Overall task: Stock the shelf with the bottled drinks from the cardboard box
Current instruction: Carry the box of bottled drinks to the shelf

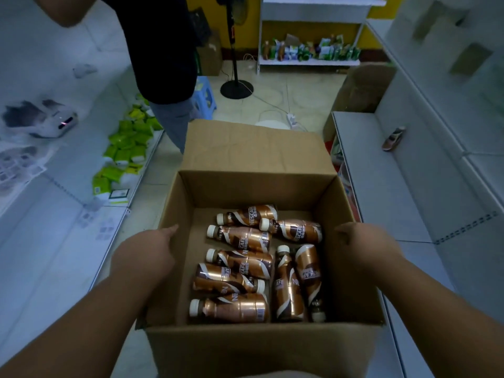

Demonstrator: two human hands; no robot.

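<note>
We're looking straight down into an open cardboard box point(261, 186), flaps up, with our hands on its two side walls. Our left hand point(148, 251) presses flat against the outside of the left wall, forefinger stretched along the rim, holding nothing but the cardboard. Our right hand point(362, 246) curls over the right rim; how tightly it grips we cannot tell.

Inside, nine bottles point(245, 264) lie flat on the box floor, crowded toward the near and right side, leaving a bare strip along the left wall and the far wall. Six lie crosswise, most with white caps pointing left, one cap right. Two at the right lie lengthwise: one cap points away from us, the other toward us.

The box sits in a narrow aisle on a pale tiled floor point(272, 85). A white shelf point(381, 170) runs close along the right, bare except for one small bottle point(394, 139) lying on it. Left, another shelf carries green packets point(128, 148). A person point(166, 64) stands just beyond the far-left corner of the box.
</note>
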